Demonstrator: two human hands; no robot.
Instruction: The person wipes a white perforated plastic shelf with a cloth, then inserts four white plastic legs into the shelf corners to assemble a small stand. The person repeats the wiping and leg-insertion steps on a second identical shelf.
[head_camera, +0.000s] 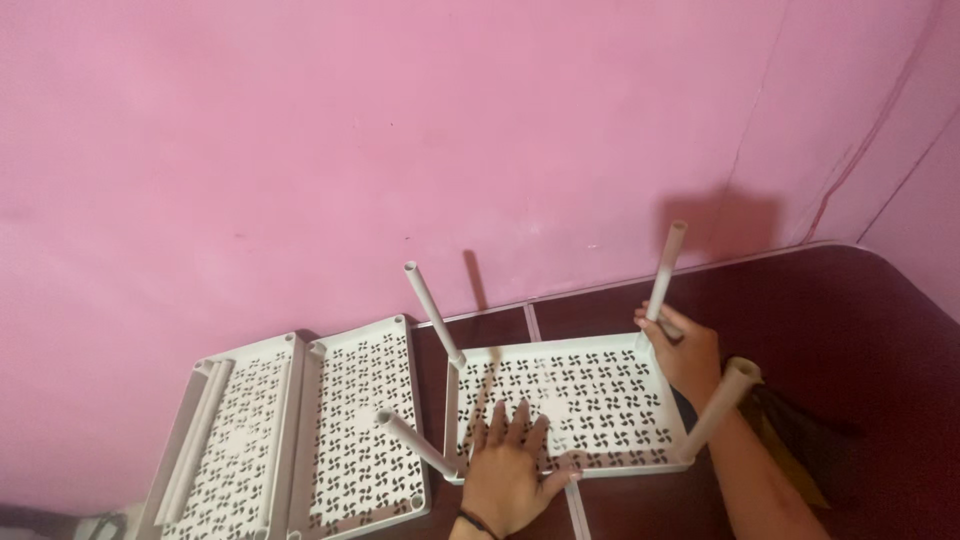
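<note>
A white perforated plastic shelf panel (590, 385) lies flat on the dark floor by the pink wall. White tubes stand up from its corners. My left hand (510, 470) presses flat on the panel's near edge, fingers spread. My right hand (680, 350) grips the base of the far right tube (666, 265) where it meets the panel's corner. Another tube (722, 405) rises at the near right corner, in front of my right forearm. Two more tubes stand at the left corners, one far (433, 312) and one near (415, 442).
Two more white perforated panels (365, 425) (235, 440) lie side by side to the left, against the wall. Loose white tubes (195, 440) rest on the leftmost panel. The dark brown tiled floor (860, 340) stretches to the right.
</note>
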